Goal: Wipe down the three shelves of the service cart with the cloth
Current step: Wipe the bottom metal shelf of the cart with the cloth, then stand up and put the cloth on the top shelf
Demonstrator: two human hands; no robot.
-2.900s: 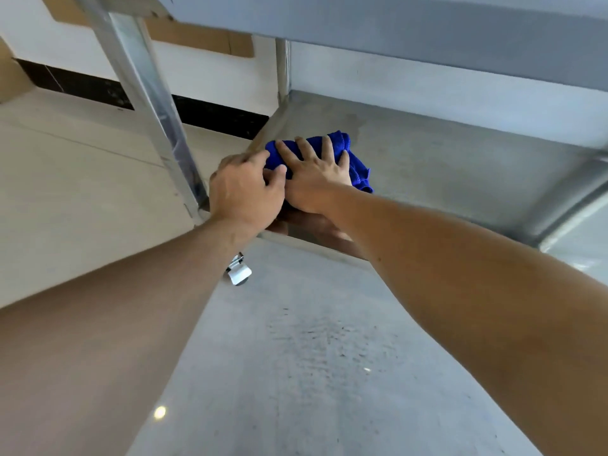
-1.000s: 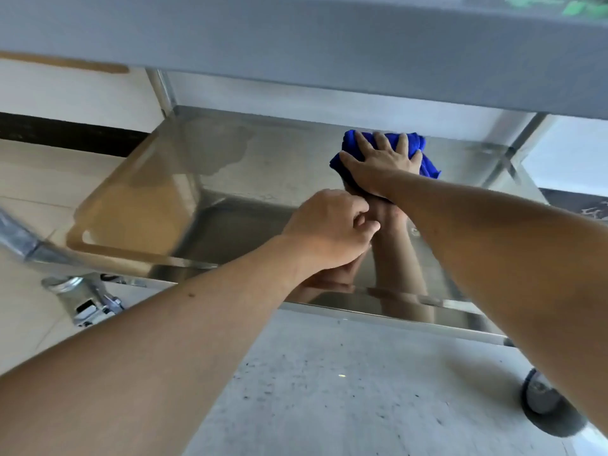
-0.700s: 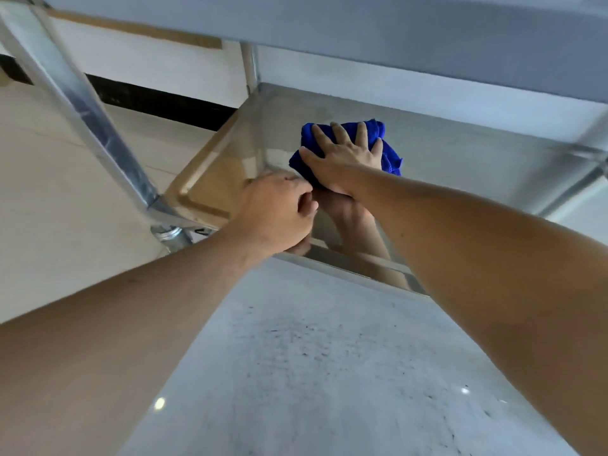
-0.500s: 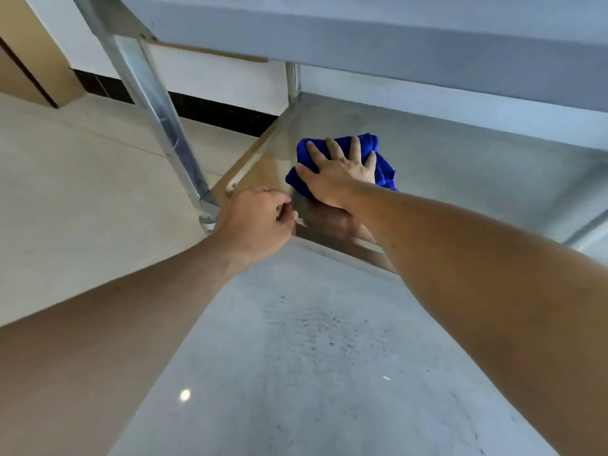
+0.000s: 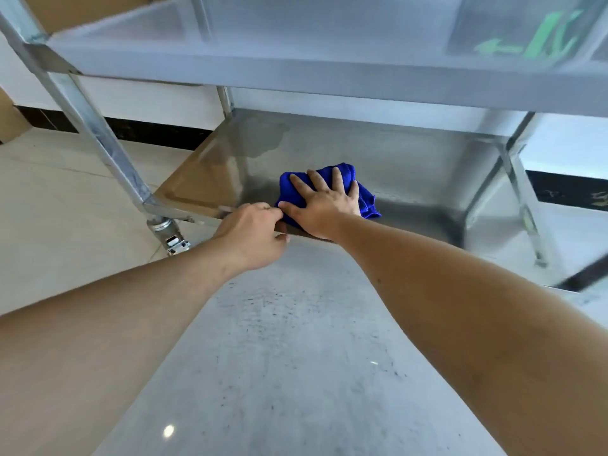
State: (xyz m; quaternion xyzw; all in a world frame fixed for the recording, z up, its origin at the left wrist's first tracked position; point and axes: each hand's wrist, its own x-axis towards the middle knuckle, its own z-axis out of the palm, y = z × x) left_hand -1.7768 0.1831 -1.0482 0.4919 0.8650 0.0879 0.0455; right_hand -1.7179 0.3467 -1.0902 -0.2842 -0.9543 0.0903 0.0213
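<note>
The steel lowest shelf (image 5: 411, 166) lies bare right of the crumpled blue cloth (image 5: 365, 195). The steel shelf above (image 5: 296, 77) limits headroom; slanted steel corner posts (image 5: 95, 126) flank the opening.

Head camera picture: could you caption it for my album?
Right hand presses a blue cloth on the cart's steel bottom shelf; left hand grips its front edge.

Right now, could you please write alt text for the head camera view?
A right hand presses a blue cloth flat on the bottom shelf of a steel cart, near its front edge. The left hand grips that edge beside it. Another shelf spans above.
</note>
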